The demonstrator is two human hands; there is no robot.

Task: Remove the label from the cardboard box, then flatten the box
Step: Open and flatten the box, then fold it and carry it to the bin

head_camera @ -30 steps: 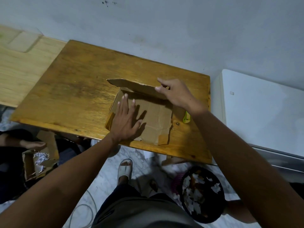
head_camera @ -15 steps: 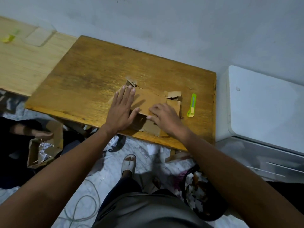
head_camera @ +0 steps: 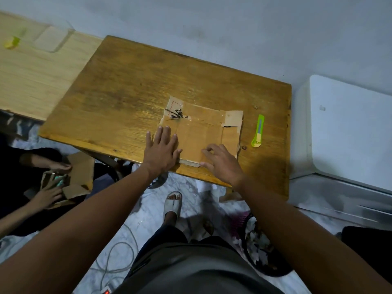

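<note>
The brown cardboard box (head_camera: 199, 128) lies flat on the wooden table (head_camera: 131, 88), near its front edge. Clear tape and a scrap with black print show at its far left corner. My left hand (head_camera: 162, 150) presses palm down on the box's left side, fingers spread. At the box's front right corner rests my right hand (head_camera: 220, 162), its fingers curled and fingertips on the cardboard. Neither hand grips anything.
A green utility knife (head_camera: 258, 131) lies on the table right of the box. A white appliance (head_camera: 347, 128) stands at the right. A dark bin of paper scraps (head_camera: 261, 251) sits on the floor. Another person's hands (head_camera: 48, 194) hold cardboard at the left.
The box's raised flap has been folded down and the box now lies flat. My right hand moved from the far flap to the near right corner.
</note>
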